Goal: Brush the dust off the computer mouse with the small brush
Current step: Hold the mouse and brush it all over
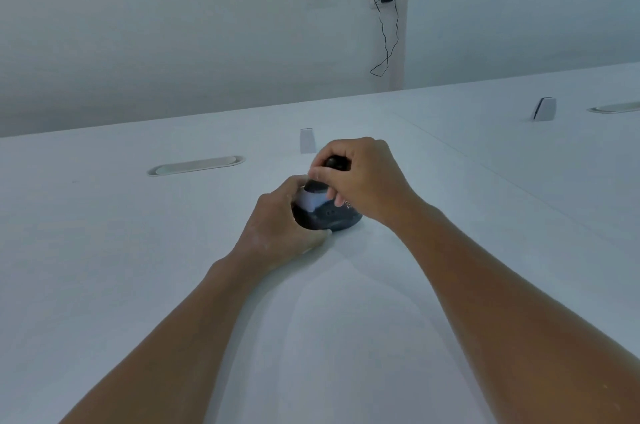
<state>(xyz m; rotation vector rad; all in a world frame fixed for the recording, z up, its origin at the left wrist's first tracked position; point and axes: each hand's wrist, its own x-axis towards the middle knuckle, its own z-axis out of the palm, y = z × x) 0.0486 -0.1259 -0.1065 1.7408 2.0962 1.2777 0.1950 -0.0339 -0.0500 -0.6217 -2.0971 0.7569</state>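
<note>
Left hand (pixel 277 226) gripping mouse (pixel 329 215) on counter (pixel 138 250); right hand (pixel 363 177) just above, pinching brush (pixel 317 195), bristles touching mouse.

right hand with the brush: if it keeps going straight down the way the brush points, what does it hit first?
The right hand holds the small brush pointing down, so it would meet the computer mouse held by the left hand. The bristles appear already on it; depth is unclear.

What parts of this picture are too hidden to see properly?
Head view:
- Mouse: left side hidden by the left hand, top by the right hand.
- Brush: handle mostly inside the right hand's fingers.
- Dust on the mouse: too small to tell.
- Wall cable: top cut off by the edge.
</note>
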